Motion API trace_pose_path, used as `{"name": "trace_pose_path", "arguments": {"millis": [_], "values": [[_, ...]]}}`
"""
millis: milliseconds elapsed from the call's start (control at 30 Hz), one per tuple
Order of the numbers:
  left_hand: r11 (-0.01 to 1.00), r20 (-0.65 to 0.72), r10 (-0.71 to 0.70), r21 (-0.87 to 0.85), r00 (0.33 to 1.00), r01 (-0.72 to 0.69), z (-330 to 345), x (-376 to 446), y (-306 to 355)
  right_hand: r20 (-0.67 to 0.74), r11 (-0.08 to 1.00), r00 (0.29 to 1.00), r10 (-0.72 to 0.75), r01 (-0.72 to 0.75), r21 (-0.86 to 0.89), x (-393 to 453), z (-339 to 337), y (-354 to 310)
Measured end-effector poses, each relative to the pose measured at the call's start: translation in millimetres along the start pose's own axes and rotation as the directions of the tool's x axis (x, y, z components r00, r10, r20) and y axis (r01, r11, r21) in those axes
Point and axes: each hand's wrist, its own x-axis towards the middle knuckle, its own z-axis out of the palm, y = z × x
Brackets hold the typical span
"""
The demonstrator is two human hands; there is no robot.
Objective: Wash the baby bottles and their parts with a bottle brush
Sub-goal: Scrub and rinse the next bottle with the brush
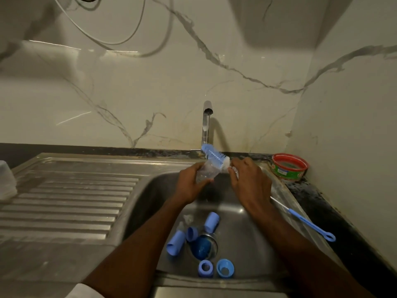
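The bottle brush [214,154] handle is hidden inside the right hand [247,179]. A white object [6,181] is cut off at the left edge. The label on the red-rimmed tub [289,167] cannot be read.

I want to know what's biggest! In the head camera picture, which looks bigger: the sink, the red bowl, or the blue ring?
1. Sink
2. Red bowl
3. Blue ring, though it sits nearer the camera.

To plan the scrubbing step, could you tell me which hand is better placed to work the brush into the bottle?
Right. The right hand grips the bottle brush at its handle, while the left hand holds the clear bottle.
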Motion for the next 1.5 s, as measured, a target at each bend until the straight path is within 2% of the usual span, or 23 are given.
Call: {"name": "trace_pose_path", "arguments": {"millis": [100, 167, 300, 367, 533, 667, 767, 867, 1033, 1133, 1233, 1333, 1400, 1500], "values": [[0.995, -0.106, -0.102, -0.013, 0.989, 0.101, -6, 4, -9, 0.038, 1.000, 0.999, 0.002, -0.002, 0.009, -4, 1, 1], [0.995, -0.111, -0.097, -0.017, 0.989, 0.096, -7, 5, -13, 0.051, 1.000, 0.999, -0.002, 0.001, 0.016, -6, 2, 1], [0.999, 0.089, 0.035, -0.013, 0.995, -0.034, 3, 3, -12, 0.024, 1.000, 1.000, 0.002, -0.002, 0.017, -1, 3, -3], [0.997, 0.128, 0.070, 0.025, 0.989, -0.074, 9, 3, -11, 0.011, 1.000, 1.000, 0.007, -0.007, 0.007, 1, 4, -4], [1.000, 0.007, -0.011, 0.027, 1.000, 0.011, 7, 8, -20, 0.014, 1.000, 1.000, -0.020, 0.020, 0.019, -1, 8, -5], [0.996, -0.068, -0.055, -0.070, 0.996, 0.050, 3, 11, -21, 0.017, 0.999, 1.000, -0.002, 0.001, 0.042, -5, 9, -6], [0.996, 0.033, 0.024, -0.084, 0.999, -0.021, 5, 8, -17, -0.029, 1.000, 0.999, 0.029, -0.029, 0.003, -1, 10, -8], [0.991, 0.116, 0.062, -0.128, 0.991, -0.047, 7, 7, -14, -0.012, 0.998, 0.998, 0.058, -0.058, -0.019, 3, 6, -5], [0.972, 0.003, -0.081, -0.219, 0.997, 0.079, 1, 10, -22, 0.018, 0.999, 0.999, 0.040, -0.040, 0.018, -4, 1, -1], [0.960, 0.070, -0.085, -0.261, 0.994, 0.101, 1, 6, -24, 0.013, 0.999, 1.000, 0.011, -0.012, 0.037, -6, 2, 0], [0.924, 0.126, -0.086, -0.361, 0.988, 0.126, 4, 1, -11, -0.034, 0.998, 0.998, 0.059, -0.058, 0.022, -2, 0, 1], [0.875, 0.051, -0.224, -0.429, 0.973, 0.224, 8, 2, -3, -0.100, 0.992, 0.989, 0.111, -0.116, -0.048, -3, -1, 1], [0.794, 0.076, -0.324, -0.520, 0.943, 0.315, 7, 4, -2, -0.124, 0.994, 0.988, 0.089, -0.097, -0.054, -6, -1, -4], [0.783, 0.163, -0.298, -0.522, 0.941, 0.338, 6, 3, -4, 0.027, 0.996, 0.998, 0.061, -0.059, -0.072, -12, 7, -13]]}}
